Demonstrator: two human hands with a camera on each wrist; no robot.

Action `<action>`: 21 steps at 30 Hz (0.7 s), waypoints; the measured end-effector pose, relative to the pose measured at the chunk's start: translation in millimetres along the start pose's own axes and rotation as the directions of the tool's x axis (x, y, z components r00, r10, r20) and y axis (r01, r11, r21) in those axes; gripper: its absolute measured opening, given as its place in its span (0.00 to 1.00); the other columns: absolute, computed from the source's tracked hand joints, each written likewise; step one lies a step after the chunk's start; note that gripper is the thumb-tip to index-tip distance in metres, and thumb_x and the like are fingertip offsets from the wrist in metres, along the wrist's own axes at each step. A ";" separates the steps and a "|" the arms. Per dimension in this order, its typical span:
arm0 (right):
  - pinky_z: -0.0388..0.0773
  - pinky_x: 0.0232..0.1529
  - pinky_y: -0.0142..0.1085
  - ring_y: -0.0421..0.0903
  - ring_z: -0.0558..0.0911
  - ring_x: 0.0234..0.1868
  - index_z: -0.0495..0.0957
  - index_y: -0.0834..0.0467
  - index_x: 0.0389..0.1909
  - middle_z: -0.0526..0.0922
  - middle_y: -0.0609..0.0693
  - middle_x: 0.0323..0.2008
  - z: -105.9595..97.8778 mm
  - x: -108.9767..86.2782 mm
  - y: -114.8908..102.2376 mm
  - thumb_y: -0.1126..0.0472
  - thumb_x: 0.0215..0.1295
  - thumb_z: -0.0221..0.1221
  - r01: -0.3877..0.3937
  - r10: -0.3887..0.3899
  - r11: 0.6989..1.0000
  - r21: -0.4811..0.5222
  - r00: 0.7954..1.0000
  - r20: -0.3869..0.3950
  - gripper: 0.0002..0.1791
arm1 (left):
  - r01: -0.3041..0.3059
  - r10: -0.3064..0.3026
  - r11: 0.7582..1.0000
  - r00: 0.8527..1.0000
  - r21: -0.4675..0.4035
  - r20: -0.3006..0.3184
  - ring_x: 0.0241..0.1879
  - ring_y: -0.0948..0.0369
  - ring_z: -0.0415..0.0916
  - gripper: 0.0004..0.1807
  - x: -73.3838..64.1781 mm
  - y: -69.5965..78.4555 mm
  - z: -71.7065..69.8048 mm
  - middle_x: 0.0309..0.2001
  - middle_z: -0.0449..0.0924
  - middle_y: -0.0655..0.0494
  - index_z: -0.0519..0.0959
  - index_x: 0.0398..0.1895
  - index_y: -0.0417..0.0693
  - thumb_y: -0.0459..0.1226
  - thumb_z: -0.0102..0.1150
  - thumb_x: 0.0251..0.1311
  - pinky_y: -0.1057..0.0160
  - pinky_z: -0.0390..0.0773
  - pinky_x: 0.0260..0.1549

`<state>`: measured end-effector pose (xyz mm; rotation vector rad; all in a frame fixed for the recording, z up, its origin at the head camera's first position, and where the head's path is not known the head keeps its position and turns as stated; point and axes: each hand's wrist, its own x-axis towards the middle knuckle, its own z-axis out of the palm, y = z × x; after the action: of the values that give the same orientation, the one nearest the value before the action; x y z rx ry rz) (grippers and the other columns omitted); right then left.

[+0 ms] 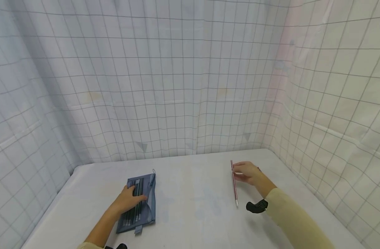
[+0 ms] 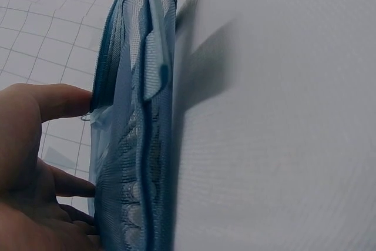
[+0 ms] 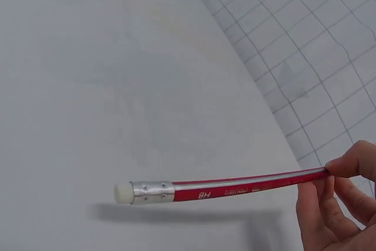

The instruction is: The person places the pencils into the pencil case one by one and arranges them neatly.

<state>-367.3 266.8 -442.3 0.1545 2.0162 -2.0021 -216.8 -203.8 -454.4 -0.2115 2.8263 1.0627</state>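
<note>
On the left of the table lies a blue zippered pencil case (image 1: 146, 211) with several pencils showing through its mesh. My left hand (image 1: 126, 200) rests on it, thumb and fingers spread apart; in the left wrist view their tips touch the upper face of the case (image 2: 155, 163). Toward the table's right side, my right hand (image 1: 247, 174) pinches a red pencil (image 1: 234, 188) near its far end between thumb and fingers. The right wrist view shows HB lettering on the pencil (image 3: 235, 187), and its white eraser (image 3: 123, 193) points away from the fingers, close over the table.
A white table (image 1: 193, 207) carries both things. White curtains with a grid pattern (image 1: 177, 86) enclose it at the back and sides. The case has a ring pull (image 1: 154, 171) at its far corner and a fabric tab (image 1: 138, 229) at the near edge.
</note>
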 end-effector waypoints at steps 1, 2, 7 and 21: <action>0.86 0.38 0.35 0.48 0.83 0.40 0.72 0.75 0.60 0.79 0.58 0.42 3.4 0.6 0.5 0.77 0.65 0.60 -0.002 0.002 1.000 -0.002 1.000 0.005 0.23 | 0.001 -0.001 1.000 1.000 0.002 -0.002 0.70 0.20 0.41 0.55 -0.2 0.2 0.0 0.72 0.37 0.11 0.52 0.73 0.16 0.54 0.64 0.64 0.25 0.52 0.66; 0.86 0.37 0.36 0.49 0.83 0.40 0.72 0.74 0.60 0.80 0.58 0.43 6.7 1.4 1.1 0.77 0.65 0.60 -0.004 0.004 1.000 0.000 1.000 0.003 0.22 | 0.002 -0.002 1.000 1.000 0.003 -0.003 0.70 0.20 0.41 0.55 -0.5 0.4 -0.1 0.72 0.37 0.11 0.52 0.73 0.16 0.54 0.64 0.64 0.25 0.52 0.66; 0.86 0.38 0.37 0.49 0.84 0.40 0.72 0.75 0.61 0.80 0.59 0.43 23.3 4.0 3.6 0.77 0.65 0.60 0.000 0.000 1.000 0.008 1.000 0.000 0.23 | 0.003 -0.003 1.000 1.000 0.012 -0.007 0.70 0.19 0.42 0.53 -2.8 2.8 -0.6 0.72 0.37 0.11 0.52 0.72 0.16 0.53 0.64 0.65 0.25 0.53 0.66; 0.87 0.38 0.38 0.49 0.84 0.38 0.75 0.75 0.58 0.82 0.61 0.43 61.8 5.5 4.3 0.77 0.66 0.60 0.005 -0.004 0.999 0.044 1.000 -0.017 0.20 | 0.008 -0.008 1.000 1.000 0.015 0.001 0.70 0.19 0.42 0.53 -3.7 3.9 -1.2 0.72 0.38 0.11 0.52 0.72 0.16 0.52 0.64 0.66 0.25 0.53 0.66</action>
<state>-363.1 204.9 -447.2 0.1769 1.9848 -2.0553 -213.8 -201.4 -450.3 -0.2209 2.8294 1.0394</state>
